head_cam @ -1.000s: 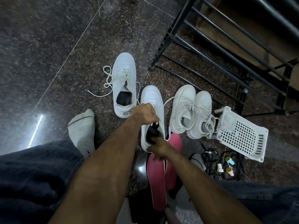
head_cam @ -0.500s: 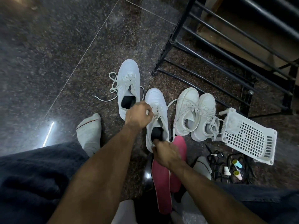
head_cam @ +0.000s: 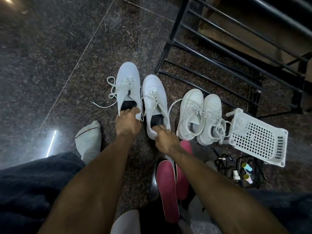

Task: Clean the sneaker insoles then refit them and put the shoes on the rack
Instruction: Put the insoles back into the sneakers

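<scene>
We are sitting on the dark stone floor (head_cam: 50, 48), both hands out on one pair of white sneakers. Our left hand (head_cam: 128, 121) is gripping the heel of the left sneaker (head_cam: 129, 81), fingers curling over the rim beside the black insole (head_cam: 127, 105) showing inside. Our right hand (head_cam: 166, 139) is gripping the heel of the right sneaker (head_cam: 154, 92), fingertips reaching into the opening onto its black insole (head_cam: 157, 119). The two shoes are standing side by side, just touching, toes pointing away from us, laces loose — one lace (head_cam: 104, 103) is trailing out onto the floor to the left.

A second pair of white sneakers (head_cam: 200, 112) is standing just to the right, close together, also laced loosely. Two pink insoles (head_cam: 167, 188) are lying on the floor under our right forearm, one partly overlapping the other.

The black metal rack (head_cam: 219, 48) is standing beyond the shoes, its lowest bars near the toes. A white perforated basket (head_cam: 258, 137) is lying tipped on its side against the second pair. Near it, black cords (head_cam: 224, 161) and a few small bottles (head_cam: 247, 173) are lying on the floor. Our socked foot (head_cam: 88, 139) is resting left of the hands — dark trousers (head_cam: 30, 183) are covering our knees.
</scene>
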The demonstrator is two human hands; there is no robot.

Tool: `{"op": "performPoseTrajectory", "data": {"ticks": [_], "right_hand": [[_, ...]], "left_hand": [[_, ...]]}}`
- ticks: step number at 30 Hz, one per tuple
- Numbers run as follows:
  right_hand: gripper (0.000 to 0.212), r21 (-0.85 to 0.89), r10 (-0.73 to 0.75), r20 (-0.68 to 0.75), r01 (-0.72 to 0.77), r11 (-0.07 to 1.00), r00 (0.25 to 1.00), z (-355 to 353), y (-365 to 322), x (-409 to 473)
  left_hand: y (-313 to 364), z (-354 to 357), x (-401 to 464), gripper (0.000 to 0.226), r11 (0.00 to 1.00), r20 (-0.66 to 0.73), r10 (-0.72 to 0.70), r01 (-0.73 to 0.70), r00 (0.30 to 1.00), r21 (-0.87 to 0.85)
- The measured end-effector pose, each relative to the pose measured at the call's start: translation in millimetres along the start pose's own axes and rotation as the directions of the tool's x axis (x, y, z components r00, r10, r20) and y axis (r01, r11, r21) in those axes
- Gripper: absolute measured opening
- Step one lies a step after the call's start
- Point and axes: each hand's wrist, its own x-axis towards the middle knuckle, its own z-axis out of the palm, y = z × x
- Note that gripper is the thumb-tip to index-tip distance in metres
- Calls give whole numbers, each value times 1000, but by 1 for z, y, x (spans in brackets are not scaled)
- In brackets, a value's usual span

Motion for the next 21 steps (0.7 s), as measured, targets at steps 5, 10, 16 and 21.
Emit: {"op": "performPoseTrajectory", "data": {"ticks": [5, 10, 16, 21], "right_hand": [[30, 271, 167, -406, -56, 961, 899, 19, 20, -51], [41, 131, 556, 209, -586, 799, 805, 57, 54, -92], [46, 172, 589, 289, -646, 743, 754, 91, 48, -110], [50, 235, 599, 195, -630, 740, 777, 98, 42, -97]], "left_hand": [[1, 4, -7, 43, 999, -34, 12, -10, 999, 36], [9, 17, -30, 40, 987, -214, 151, -135, 965, 88], [33, 24, -38, 28, 949, -171, 314, -312, 934, 39], [34, 30, -43, 23, 938, -64, 346, -345, 936, 23]]}}
